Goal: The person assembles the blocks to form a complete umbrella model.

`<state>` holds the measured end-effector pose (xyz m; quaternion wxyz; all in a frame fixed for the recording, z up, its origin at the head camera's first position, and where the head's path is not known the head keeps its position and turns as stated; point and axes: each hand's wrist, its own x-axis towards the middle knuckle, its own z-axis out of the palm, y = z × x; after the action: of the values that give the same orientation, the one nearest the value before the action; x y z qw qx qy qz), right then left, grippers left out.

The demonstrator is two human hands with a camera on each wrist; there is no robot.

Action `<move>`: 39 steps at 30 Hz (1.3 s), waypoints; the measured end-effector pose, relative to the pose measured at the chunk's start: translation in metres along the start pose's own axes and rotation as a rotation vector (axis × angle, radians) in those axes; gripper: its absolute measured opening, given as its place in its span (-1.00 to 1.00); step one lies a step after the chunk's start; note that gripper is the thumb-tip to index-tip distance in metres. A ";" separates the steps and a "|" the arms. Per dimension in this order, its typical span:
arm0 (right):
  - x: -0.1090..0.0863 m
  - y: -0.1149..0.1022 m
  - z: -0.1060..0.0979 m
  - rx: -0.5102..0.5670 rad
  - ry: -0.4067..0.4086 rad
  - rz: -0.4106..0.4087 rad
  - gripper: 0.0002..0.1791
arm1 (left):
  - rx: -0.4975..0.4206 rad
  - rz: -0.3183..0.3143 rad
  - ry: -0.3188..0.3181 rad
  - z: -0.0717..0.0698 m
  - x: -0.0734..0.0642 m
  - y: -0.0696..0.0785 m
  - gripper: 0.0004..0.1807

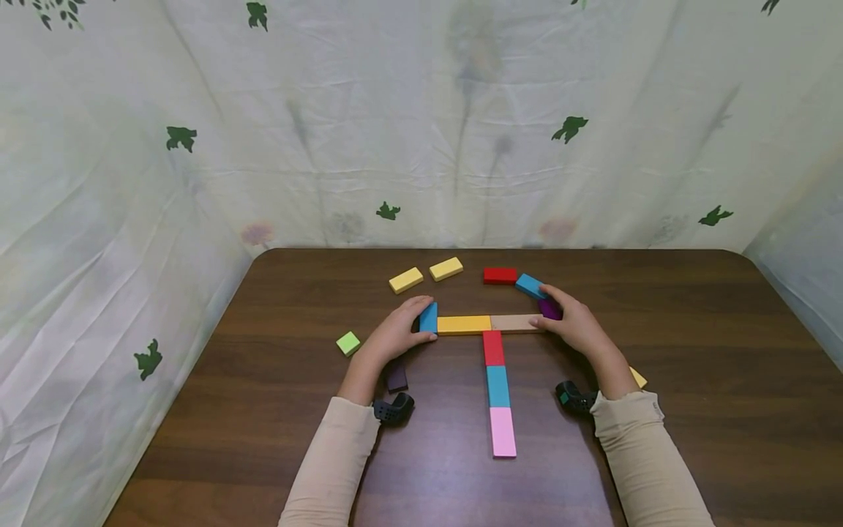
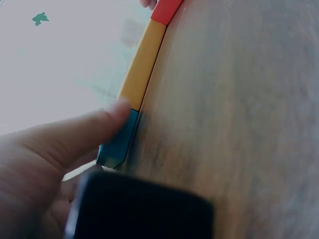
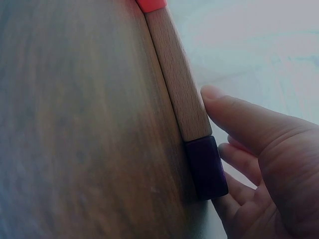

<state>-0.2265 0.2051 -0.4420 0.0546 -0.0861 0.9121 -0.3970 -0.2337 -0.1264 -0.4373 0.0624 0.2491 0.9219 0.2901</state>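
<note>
My left hand pinches a blue block at the left end of a row. Beside it in that row lie a yellow block and a plain wood block. At the right end, my right hand spans a purple block, its thumb by the wood block; the right wrist view shows the fingers beside the purple block. A second blue block touches a red block behind. From the row's middle, another red block, a blue block and a pink block run toward me.
Two pale yellow blocks lie behind the row. A green block and a dark block are near my left arm. Another pale yellow block is partly hidden by my right arm. A patterned curtain hangs behind the table.
</note>
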 end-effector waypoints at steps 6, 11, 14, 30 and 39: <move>-0.001 0.000 0.000 0.009 0.003 -0.001 -0.17 | -0.048 0.023 0.088 -0.001 0.001 -0.001 -0.21; -0.001 0.001 0.000 0.011 -0.006 0.011 -0.16 | -0.073 0.015 0.207 -0.004 0.003 0.001 -0.27; -0.001 0.001 0.000 0.005 -0.009 0.015 -0.16 | -0.071 0.005 0.278 -0.007 0.006 0.002 -0.32; 0.000 0.001 0.001 0.004 -0.004 0.019 -0.15 | -0.277 -0.151 0.579 -0.014 0.034 -0.009 -0.37; 0.000 0.002 0.000 0.005 -0.004 0.016 -0.16 | -0.277 -0.249 0.508 -0.011 0.044 -0.028 -0.38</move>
<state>-0.2267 0.2061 -0.4432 0.0599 -0.0793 0.9116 -0.3988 -0.2867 -0.1296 -0.4432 -0.1016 0.0432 0.8832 0.4559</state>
